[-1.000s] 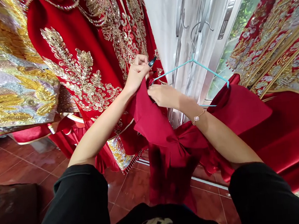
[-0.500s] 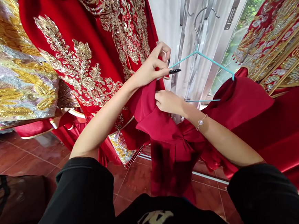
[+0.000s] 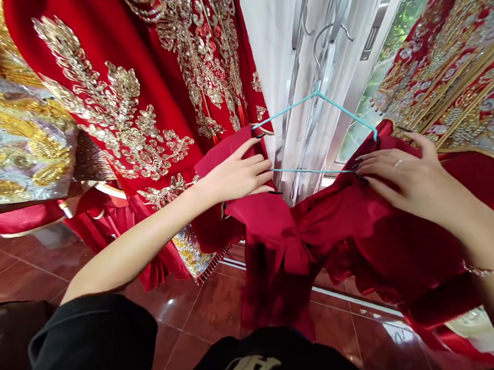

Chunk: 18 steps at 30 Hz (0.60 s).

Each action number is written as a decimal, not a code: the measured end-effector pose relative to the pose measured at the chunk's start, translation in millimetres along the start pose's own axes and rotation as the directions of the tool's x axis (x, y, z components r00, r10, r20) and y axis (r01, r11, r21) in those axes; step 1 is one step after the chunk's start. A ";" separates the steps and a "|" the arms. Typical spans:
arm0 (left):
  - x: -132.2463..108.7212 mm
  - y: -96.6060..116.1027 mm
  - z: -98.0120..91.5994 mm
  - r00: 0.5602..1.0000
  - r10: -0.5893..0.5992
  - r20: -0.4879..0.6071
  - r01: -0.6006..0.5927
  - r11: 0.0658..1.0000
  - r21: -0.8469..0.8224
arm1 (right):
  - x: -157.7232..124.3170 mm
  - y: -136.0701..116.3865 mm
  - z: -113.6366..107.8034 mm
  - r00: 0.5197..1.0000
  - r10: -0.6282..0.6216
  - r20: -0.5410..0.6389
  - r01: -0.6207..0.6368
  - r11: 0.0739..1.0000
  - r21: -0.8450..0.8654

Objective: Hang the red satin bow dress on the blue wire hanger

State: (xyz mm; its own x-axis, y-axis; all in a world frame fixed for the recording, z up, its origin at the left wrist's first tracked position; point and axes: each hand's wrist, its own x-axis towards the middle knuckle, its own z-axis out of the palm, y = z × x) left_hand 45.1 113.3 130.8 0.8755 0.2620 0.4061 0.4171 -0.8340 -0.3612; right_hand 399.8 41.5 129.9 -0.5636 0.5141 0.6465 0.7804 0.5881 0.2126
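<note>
A crimson dress (image 3: 270, 217) with a gathered knot at its front hangs on a turquoise hanger (image 3: 292, 106). My left hand (image 3: 246, 173) grips the dress at its left shoulder, fingers at the fabric edge beside the hanger's lower bar, little finger raised. At the opposite shoulder, my right hand (image 3: 413, 177) pinches the cloth near the other end of that bar, its little finger lifted too. The fingertip contact is partly hidden in the folds. The hanger's metal hook (image 3: 316, 48) rises in front of a metal door handle (image 3: 298, 27).
On the left hang a red gown with gold embroidery (image 3: 126, 120) and a yellow-and-silver sequined garment (image 3: 16, 135). Another beaded red-and-gold garment (image 3: 448, 78) hangs at right. Behind is a white door with glass panes (image 3: 424, 11). The floor (image 3: 197, 314) is red tile.
My right hand has moved from the left shoulder of the dress across to its right shoulder. My left hand has shifted down along the left shoulder, uncovering the hanger's left arm.
</note>
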 end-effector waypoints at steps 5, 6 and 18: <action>9.7 -9.3 -10.6 0.999 0.029 0.026 -0.029 0.999 -0.022 | -10.1 4.0 1.6 0.982 -0.143 0.122 0.164 0.969 -0.185; 8.4 -14.8 -13.7 0.998 0.052 0.040 -0.050 0.998 -0.040 | -11.1 5.2 0.2 0.977 -0.154 0.150 0.180 0.967 -0.183; 6.1 -61.2 -23.9 0.992 0.084 0.097 -0.050 0.948 -0.314 | 12.1 36.1 -22.7 0.944 -0.168 0.286 0.234 0.948 -0.217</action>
State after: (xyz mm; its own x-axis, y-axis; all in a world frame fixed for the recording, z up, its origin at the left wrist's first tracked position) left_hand 19.1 154.4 175.4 0.9269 0.2365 0.2913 0.2752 -0.9563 -0.0990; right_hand 427.3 54.8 162.0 -0.7401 0.5649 0.3650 0.6663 0.5424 0.5116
